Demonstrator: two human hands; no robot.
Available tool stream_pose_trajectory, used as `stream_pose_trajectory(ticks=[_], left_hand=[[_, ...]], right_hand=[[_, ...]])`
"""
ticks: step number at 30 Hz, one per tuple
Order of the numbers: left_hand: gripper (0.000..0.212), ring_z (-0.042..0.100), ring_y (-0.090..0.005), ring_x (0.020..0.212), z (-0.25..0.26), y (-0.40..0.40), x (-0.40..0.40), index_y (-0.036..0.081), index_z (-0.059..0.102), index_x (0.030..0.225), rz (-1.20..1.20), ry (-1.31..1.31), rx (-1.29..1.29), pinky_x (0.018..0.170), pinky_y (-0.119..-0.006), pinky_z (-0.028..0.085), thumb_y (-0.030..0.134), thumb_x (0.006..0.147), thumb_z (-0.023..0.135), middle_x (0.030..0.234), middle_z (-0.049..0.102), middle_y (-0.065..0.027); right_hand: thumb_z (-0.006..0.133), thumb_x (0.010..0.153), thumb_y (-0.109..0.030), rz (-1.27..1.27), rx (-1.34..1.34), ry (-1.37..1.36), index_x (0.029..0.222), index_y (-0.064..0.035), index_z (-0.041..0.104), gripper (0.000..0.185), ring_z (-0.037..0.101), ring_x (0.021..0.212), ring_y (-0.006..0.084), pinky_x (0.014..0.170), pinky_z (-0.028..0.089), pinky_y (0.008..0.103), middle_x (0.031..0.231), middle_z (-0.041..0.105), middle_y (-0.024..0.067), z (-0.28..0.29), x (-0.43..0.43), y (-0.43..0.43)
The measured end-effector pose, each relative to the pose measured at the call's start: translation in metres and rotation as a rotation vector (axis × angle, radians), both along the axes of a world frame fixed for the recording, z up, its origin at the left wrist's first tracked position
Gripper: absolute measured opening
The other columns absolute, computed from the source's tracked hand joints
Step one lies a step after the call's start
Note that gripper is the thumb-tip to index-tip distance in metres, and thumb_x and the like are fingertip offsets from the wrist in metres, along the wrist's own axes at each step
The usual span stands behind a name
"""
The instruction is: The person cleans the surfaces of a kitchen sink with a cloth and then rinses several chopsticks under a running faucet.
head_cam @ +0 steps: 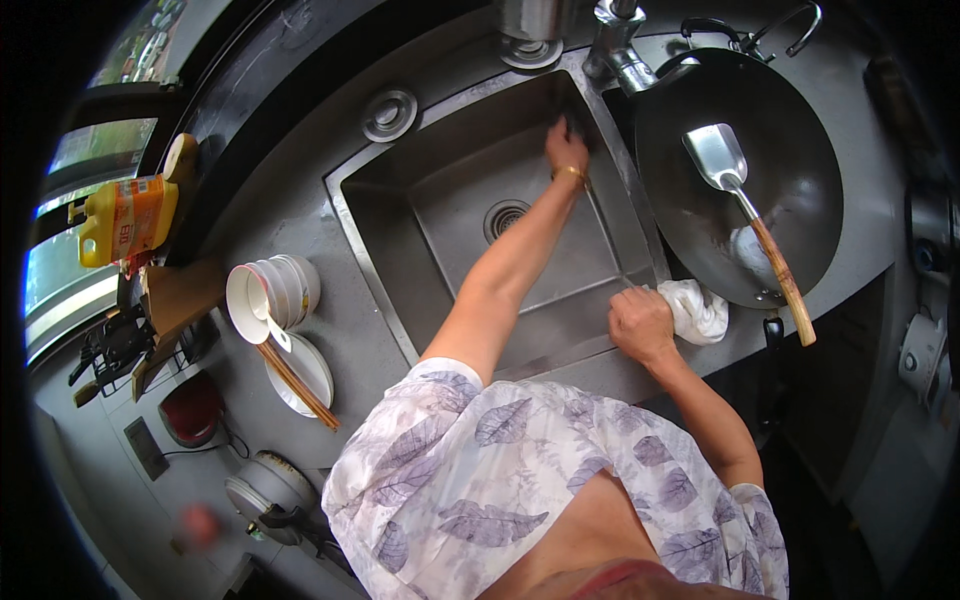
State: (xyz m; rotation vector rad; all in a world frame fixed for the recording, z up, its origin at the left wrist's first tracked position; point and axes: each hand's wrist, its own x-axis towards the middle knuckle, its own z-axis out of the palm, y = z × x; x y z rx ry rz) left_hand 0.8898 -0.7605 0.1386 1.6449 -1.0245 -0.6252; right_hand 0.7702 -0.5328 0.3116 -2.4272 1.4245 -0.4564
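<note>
My left hand (567, 150), with a gold bracelet at the wrist, reaches into the far right corner of a stainless steel sink (450, 180). Its fingertips are bent toward the wall beside something dark, too shadowed to make out. At the sink's near right rim rests my right hand (642, 322), its fingers curled. A crumpled white cloth (697, 311) touches its outer side; whether the fingers grip part of the cloth is hidden. Beneath my left forearm lies the drain strainer (508, 219). To the right stands a dark wok (675, 225), with a metal spatula (716, 154) lying across it.
A chrome faucet (619, 56) stands behind the sink, near round drain plugs (390, 115). On the left counter are stacked bowls (289, 289), a spoon (279, 332), a white plate (311, 367) and wooden chopsticks (300, 386). Beyond stands a yellow detergent jug (131, 221).
</note>
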Motion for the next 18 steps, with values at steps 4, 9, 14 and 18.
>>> stream_pose_trajectory(ticks=[4,9,14,18], left_hand=[[0.044,0.052,-0.0349,0.095,-0.012,0.068,-0.029,0.001,0.051,0.118,-0.219,0.070,0.168,0.086,-0.036,0.041,-0.001,0.074,0.047,0.103,0.054,-0.0211],[0.050,0.048,-0.0351,0.099,0.075,0.057,-0.039,-0.001,0.047,0.120,-0.187,0.056,-0.193,0.086,-0.036,0.040,-0.007,0.071,0.043,0.107,0.048,-0.0206],[0.044,0.050,-0.0396,0.096,-0.009,0.028,-0.001,0.000,0.051,0.112,-0.344,-0.156,0.091,0.082,-0.040,0.043,-0.006,0.069,0.046,0.103,0.049,-0.0230],[0.039,0.051,-0.0409,0.095,-0.032,-0.005,0.021,0.002,0.053,0.111,-0.590,-0.470,0.231,0.083,-0.042,0.043,0.004,0.072,0.047,0.105,0.051,-0.0230]], right_hand=[[0.058,0.064,-0.009,-0.022,0.019,0.009,0.058,-0.0089,0.047,0.013,0.052,0.058,0.0248,0.055,0.041,0.0371,0.059,0.049,0.0074,-0.003,-0.006,-0.001],[0.058,0.064,-0.009,-0.035,0.029,0.003,0.057,-0.0091,0.046,0.013,0.052,0.058,0.0250,0.054,0.040,0.0368,0.059,0.049,0.0072,-0.003,-0.007,-0.003],[0.057,0.064,-0.008,-0.005,0.016,0.011,0.056,-0.0094,0.046,0.014,0.051,0.057,0.0246,0.054,0.040,0.0366,0.058,0.049,0.0068,-0.003,-0.002,-0.005],[0.057,0.064,-0.007,-0.042,0.017,0.041,0.057,-0.0090,0.046,0.013,0.051,0.057,0.0249,0.054,0.040,0.0368,0.058,0.048,0.0072,-0.008,-0.009,-0.002]])
